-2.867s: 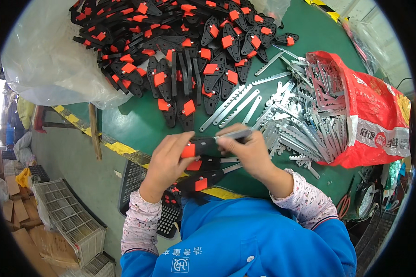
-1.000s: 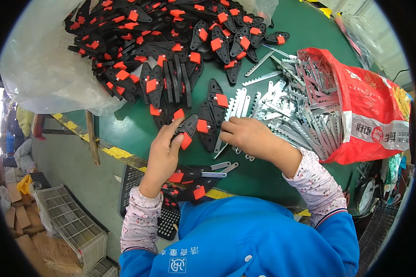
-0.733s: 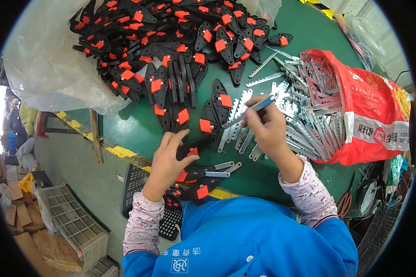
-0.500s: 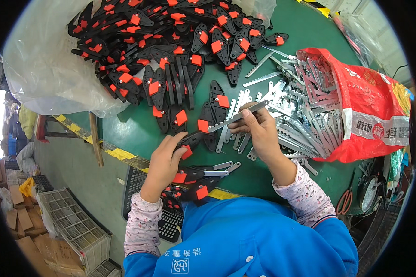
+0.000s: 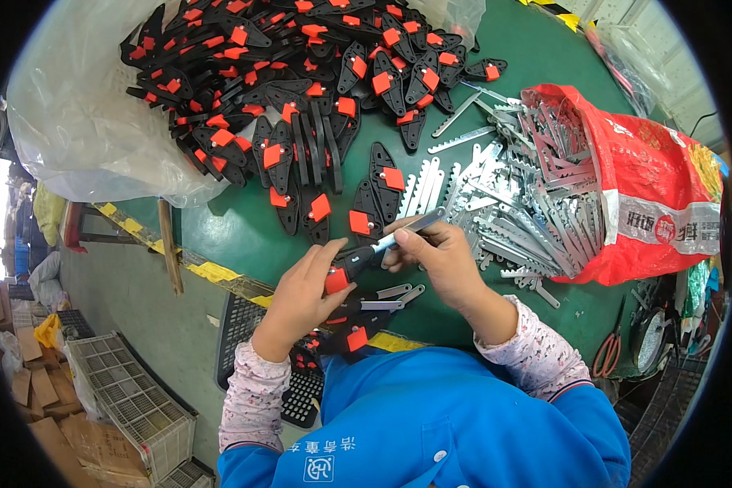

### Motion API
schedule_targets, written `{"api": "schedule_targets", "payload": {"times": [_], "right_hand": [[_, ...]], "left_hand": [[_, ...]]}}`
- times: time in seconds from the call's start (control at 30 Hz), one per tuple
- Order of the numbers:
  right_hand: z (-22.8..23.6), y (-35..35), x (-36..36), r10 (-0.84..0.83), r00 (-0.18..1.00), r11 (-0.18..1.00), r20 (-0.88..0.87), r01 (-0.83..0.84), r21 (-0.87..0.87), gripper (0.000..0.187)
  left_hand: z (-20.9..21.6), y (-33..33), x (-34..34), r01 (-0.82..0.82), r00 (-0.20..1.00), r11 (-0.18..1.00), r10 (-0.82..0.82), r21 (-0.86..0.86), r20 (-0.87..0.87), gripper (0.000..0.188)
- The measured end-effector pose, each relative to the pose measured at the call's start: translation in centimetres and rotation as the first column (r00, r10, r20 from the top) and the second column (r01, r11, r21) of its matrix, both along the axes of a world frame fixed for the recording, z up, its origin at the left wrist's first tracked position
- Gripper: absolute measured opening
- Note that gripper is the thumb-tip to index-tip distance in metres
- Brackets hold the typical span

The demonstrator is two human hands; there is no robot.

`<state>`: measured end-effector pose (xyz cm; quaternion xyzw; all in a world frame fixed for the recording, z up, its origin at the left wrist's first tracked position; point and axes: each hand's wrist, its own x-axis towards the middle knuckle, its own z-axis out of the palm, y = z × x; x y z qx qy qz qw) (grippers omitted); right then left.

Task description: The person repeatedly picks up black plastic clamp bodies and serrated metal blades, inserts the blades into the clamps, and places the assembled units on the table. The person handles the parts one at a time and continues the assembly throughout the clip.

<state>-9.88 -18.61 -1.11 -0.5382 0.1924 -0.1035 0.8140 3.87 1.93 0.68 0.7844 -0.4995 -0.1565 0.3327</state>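
My left hand (image 5: 305,293) is closed on a black plastic part with a red tab (image 5: 355,262), low over the near side of the green table. Between the fingers of my right hand (image 5: 439,254) is a notched metal strip (image 5: 419,223). Its lower left end meets the black part's tip; whether it has entered the part cannot be seen. Close below both hands lie black parts with metal strips (image 5: 380,306) projecting from them. Just beyond my hands rest two loose black parts with red tabs (image 5: 388,179).
A large heap of black parts with red tabs (image 5: 236,89) spreads from a clear plastic bag (image 5: 65,122) at the far left. At right, notched strips (image 5: 537,220) spill from a red bag (image 5: 651,195). Scissors (image 5: 607,354) hang by the near right edge; a black crate (image 5: 237,325) stands below.
My right hand has come down and left, bringing the metal strip against the black part. My left hand has turned that part and moved it slightly right, toward the strip.
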Motion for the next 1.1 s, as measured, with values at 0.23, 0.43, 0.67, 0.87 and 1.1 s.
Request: {"api": "schedule_targets", "payload": {"times": [0.23, 0.43, 0.67, 0.87, 1.1], "right_hand": [[-0.5, 1.4, -0.6, 0.159, 0.987, 0.987, 0.017, -0.159, -0.023, 0.046], [0.4, 1.7, 0.5, 0.049, 0.978, 0.973, -0.203, -0.092, -0.210, 0.044], [-2.3, 2.3, 2.6, -0.089, 0.996, -0.140, -0.016, -0.028, -0.990, 0.055], [-2.0, 2.2, 1.5, 0.058, 0.996, 0.163, 0.071, 0.061, -0.985, 0.039], [-2.2, -3.4, 1.1, -0.253, 0.967, 0.088, 0.023, 0.047, -0.995, 0.033]], "left_hand": [[1.1, 0.0, 0.9, 0.142, 0.987, 0.990, -0.142, -0.007, 0.071, 0.066], [0.9, 0.2, 1.0, 0.092, 0.985, 0.992, -0.104, 0.091, 0.134, 0.054], [0.4, 1.1, 1.6, 0.105, 0.990, 0.980, -0.120, 0.167, 0.076, 0.050], [0.3, -2.1, 1.3, 0.114, 0.904, 0.993, -0.097, -0.018, 0.416, 0.068], [0.0, -2.3, 1.5, 0.113, 0.919, 0.993, -0.118, 0.036, 0.375, 0.069]]}}
